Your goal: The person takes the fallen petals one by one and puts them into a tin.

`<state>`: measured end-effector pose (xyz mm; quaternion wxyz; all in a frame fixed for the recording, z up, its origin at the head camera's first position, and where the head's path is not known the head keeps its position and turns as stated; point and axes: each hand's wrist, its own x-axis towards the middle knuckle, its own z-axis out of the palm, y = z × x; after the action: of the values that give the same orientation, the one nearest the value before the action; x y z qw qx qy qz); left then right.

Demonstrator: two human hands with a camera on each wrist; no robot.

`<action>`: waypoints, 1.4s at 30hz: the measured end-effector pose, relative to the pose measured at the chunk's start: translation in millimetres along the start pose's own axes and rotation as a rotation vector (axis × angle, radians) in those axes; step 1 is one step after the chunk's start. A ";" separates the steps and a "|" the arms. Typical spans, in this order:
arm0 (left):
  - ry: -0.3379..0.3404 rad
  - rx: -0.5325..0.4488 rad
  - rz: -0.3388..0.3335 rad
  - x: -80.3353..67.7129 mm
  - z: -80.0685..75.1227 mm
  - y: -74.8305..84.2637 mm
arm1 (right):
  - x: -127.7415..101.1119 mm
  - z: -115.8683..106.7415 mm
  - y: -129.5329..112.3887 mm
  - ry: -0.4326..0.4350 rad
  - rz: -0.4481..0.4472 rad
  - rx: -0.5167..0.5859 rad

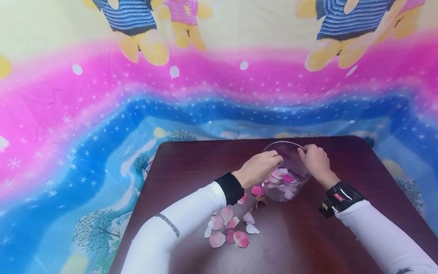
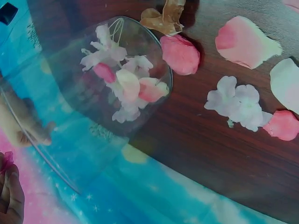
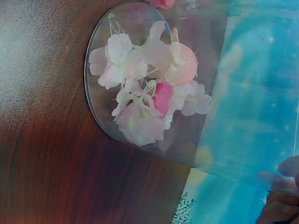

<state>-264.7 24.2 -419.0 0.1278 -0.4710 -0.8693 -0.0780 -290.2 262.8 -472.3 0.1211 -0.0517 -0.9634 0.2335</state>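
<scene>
Two hands work a fragile, slippery glass bowl (image 1: 286, 173): right hand (image 1: 316, 161) pinches its 2 o'clock rim, left hand (image 1: 260, 167) pinches a feather-light petal (image 2: 5, 161) at 10.

I see a clear glass bowl (image 1: 286, 173) standing upright on the dark wood table, toward its far edge, at about one o'clock from the table's middle. It holds a loose heap of white, pale pink and deep pink petals and small blossoms (image 3: 149, 93) lying on its bottom. My right hand (image 1: 316, 161) grips the rim at three o'clock, and my left hand (image 1: 259, 167) sits at the rim at nine o'clock, fingers curled over the edge, pinching a pink petal (image 2: 5, 161). More loose petals (image 1: 230, 228) lie scattered on the table at about seven o'clock from the bowl, the closest pink one (image 2: 180, 53) just beside its wall.
</scene>
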 end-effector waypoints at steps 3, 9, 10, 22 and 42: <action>-0.025 0.049 0.006 7.6 1.8 6.0 | -0.1 -0.9 -0.2 0.001 -0.001 -0.001; -0.027 0.108 0.007 19.1 2.0 12.7 | -1.3 -1.0 -0.9 0.003 -0.004 0.002; -0.028 0.111 0.003 20.6 2.5 13.2 | -1.5 -0.8 -0.8 0.005 -0.005 0.002; -0.379 0.014 -0.133 13.5 16.9 17.0 | -1.2 0.0 1.7 -0.018 0.005 0.004; -0.323 -0.042 -0.134 -12.0 22.5 -0.6 | -1.2 -1.3 -1.9 0.003 -0.004 0.000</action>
<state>-262.2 20.1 -444.0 -0.0288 -0.4212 -0.9061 -0.0276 -288.8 261.5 -470.6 0.1230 -0.0500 -0.9634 0.2329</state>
